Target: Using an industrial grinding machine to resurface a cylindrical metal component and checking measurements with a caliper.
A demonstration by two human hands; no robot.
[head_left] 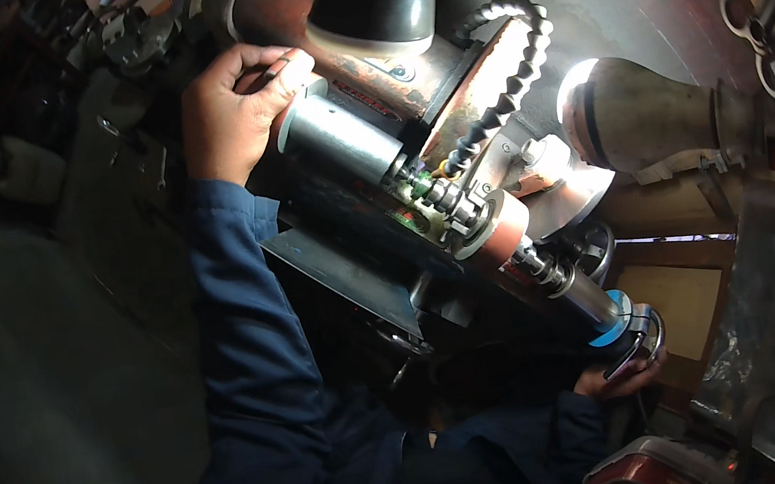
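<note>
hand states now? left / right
Left hand: closed around the end of the grey metal cylinder.
Right hand: fingers curled on the round blue-rimmed part at the shaft's end; grip partly hidden.

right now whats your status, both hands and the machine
Left hand gripping end of grey cylinder on the machine. Right hand closed on small round part at the spindle tip. Segmented coolant hose arcs above, lamp close.

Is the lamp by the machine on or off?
On: the lamp glows bright white at its rim, lighting the metal below.
</note>
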